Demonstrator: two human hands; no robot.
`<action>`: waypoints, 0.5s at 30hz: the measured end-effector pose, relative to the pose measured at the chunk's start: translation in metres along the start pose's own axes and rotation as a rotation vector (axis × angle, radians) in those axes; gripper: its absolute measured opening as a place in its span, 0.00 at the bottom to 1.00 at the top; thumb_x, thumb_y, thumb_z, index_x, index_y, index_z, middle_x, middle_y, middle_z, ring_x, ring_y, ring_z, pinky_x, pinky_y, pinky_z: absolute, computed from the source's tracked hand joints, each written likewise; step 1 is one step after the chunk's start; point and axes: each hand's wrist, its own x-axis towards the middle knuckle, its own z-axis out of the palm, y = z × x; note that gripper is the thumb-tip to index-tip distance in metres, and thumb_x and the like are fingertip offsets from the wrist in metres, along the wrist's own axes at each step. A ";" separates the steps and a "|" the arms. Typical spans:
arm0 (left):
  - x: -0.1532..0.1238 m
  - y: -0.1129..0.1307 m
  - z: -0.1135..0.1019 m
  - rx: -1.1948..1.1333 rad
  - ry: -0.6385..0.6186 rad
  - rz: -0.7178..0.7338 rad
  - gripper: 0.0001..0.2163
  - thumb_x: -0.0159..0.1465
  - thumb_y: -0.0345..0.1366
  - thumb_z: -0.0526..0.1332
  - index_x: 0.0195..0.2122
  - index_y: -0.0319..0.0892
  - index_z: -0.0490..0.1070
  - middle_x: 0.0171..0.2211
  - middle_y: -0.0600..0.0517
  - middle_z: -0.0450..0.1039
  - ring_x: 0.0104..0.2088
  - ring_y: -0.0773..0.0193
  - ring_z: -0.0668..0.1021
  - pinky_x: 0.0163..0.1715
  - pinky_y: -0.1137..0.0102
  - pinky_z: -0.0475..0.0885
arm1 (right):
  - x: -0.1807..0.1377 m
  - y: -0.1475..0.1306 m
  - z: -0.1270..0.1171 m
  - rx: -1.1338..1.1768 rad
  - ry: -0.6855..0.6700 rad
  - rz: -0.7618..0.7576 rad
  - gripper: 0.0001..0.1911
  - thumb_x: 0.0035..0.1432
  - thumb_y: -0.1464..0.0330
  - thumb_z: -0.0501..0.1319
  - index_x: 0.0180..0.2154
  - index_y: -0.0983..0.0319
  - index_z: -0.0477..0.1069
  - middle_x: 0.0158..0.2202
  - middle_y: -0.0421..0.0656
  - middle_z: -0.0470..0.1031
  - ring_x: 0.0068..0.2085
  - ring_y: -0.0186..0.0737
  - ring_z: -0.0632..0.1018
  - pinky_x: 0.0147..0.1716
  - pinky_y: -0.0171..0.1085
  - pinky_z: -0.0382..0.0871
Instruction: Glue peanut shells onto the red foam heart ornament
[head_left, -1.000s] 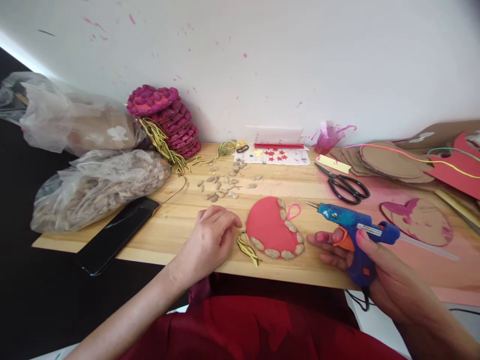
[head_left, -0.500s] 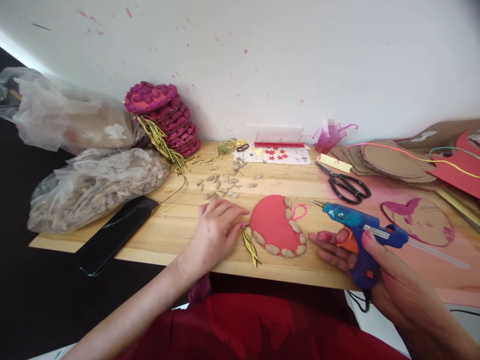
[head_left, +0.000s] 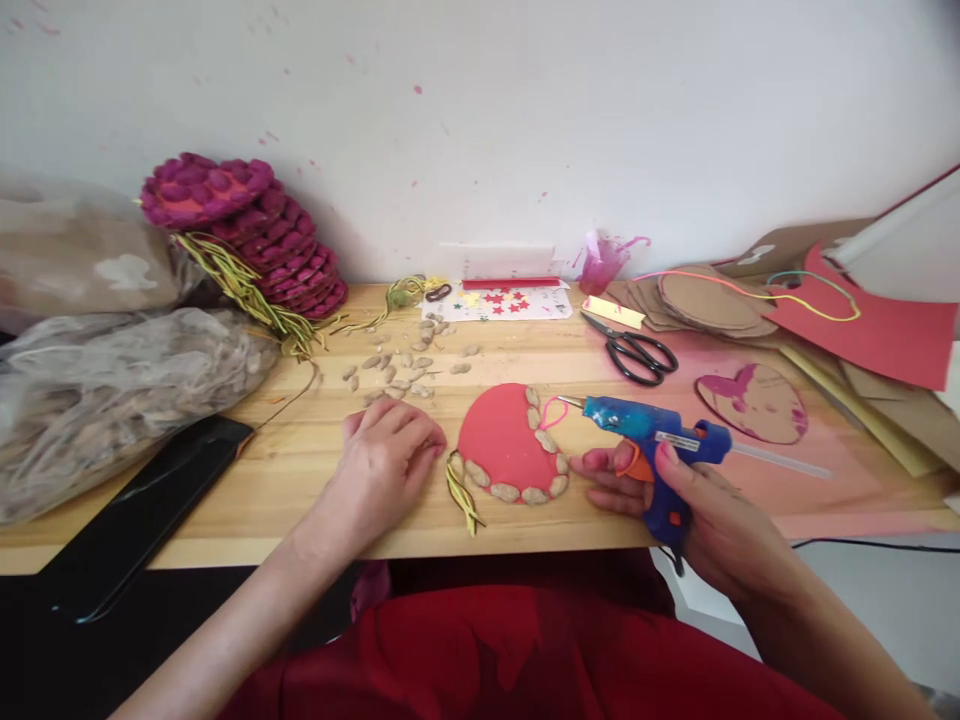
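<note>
My right hand [head_left: 701, 500] grips a blue hot glue gun [head_left: 637, 425] by its handle; a clear glue stick [head_left: 780, 460] juts from its back. The nozzle points left, close to a pink cord loop [head_left: 553, 412]. Before me lies a red round board [head_left: 499, 440] with a notch, edged along its right and lower sides with peanuts [head_left: 534, 495]. A green and yellow tassel [head_left: 463, 495] hangs off its lower left. Just left of the board, my left hand [head_left: 390, 460] rests with fingers curled together; whatever may be in them is hidden.
Loose peanuts [head_left: 405, 365] are scattered behind my left hand. Black scissors [head_left: 637, 355], cardboard rounds [head_left: 705, 300] and a paint-stained cardboard piece [head_left: 754, 400] lie right. Purple peanut-covered pieces [head_left: 247, 230] are stacked left, near a plastic bag [head_left: 135, 390] and black phone-like slab [head_left: 150, 510].
The view has turned right, so things sit further left. My left fingers, stretched toward the board's edge before, are now curled and slightly farther from it. My right hand keeps the glue gun.
</note>
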 end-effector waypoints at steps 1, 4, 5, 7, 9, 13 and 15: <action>0.000 -0.002 -0.001 0.023 0.008 0.000 0.06 0.65 0.29 0.59 0.34 0.45 0.74 0.36 0.50 0.77 0.44 0.54 0.72 0.41 0.59 0.59 | -0.001 -0.001 0.000 -0.005 0.001 0.002 0.17 0.61 0.53 0.63 0.38 0.60 0.80 0.41 0.49 0.85 0.47 0.53 0.84 0.46 0.44 0.81; -0.003 -0.010 -0.006 0.099 0.041 -0.006 0.06 0.65 0.31 0.59 0.34 0.45 0.74 0.37 0.50 0.78 0.45 0.52 0.72 0.41 0.58 0.58 | -0.002 -0.003 0.000 0.007 0.022 -0.005 0.17 0.61 0.53 0.63 0.36 0.60 0.79 0.42 0.50 0.85 0.49 0.56 0.83 0.46 0.47 0.81; -0.004 -0.013 -0.007 0.119 0.053 -0.009 0.06 0.66 0.31 0.59 0.34 0.46 0.74 0.37 0.50 0.78 0.45 0.51 0.73 0.42 0.58 0.58 | -0.001 -0.003 0.000 0.020 0.036 -0.009 0.17 0.61 0.53 0.63 0.36 0.60 0.78 0.43 0.50 0.85 0.49 0.56 0.83 0.47 0.48 0.80; -0.005 -0.018 -0.011 0.141 0.077 -0.015 0.05 0.66 0.32 0.59 0.34 0.46 0.74 0.37 0.50 0.79 0.45 0.50 0.73 0.42 0.57 0.59 | 0.001 -0.004 0.000 0.054 0.066 -0.028 0.15 0.60 0.54 0.65 0.36 0.59 0.79 0.44 0.49 0.85 0.51 0.55 0.82 0.50 0.48 0.78; -0.005 -0.021 -0.015 0.147 0.097 -0.021 0.05 0.67 0.33 0.59 0.35 0.46 0.74 0.37 0.50 0.79 0.44 0.51 0.74 0.43 0.56 0.59 | 0.004 -0.005 -0.001 0.089 0.082 -0.035 0.14 0.59 0.55 0.66 0.38 0.59 0.79 0.45 0.49 0.85 0.52 0.55 0.81 0.52 0.49 0.77; -0.002 -0.023 -0.024 0.160 0.113 -0.060 0.05 0.67 0.34 0.60 0.34 0.46 0.74 0.36 0.50 0.79 0.44 0.51 0.74 0.43 0.56 0.59 | 0.005 -0.002 -0.004 0.094 0.104 0.046 0.16 0.56 0.54 0.68 0.39 0.59 0.80 0.44 0.51 0.85 0.49 0.57 0.83 0.49 0.48 0.79; -0.001 -0.026 -0.028 0.168 0.117 -0.097 0.05 0.67 0.34 0.61 0.33 0.45 0.74 0.35 0.50 0.80 0.44 0.52 0.75 0.44 0.56 0.60 | 0.005 0.001 -0.009 0.081 0.080 0.128 0.15 0.56 0.57 0.68 0.42 0.59 0.80 0.47 0.52 0.84 0.50 0.58 0.82 0.51 0.51 0.77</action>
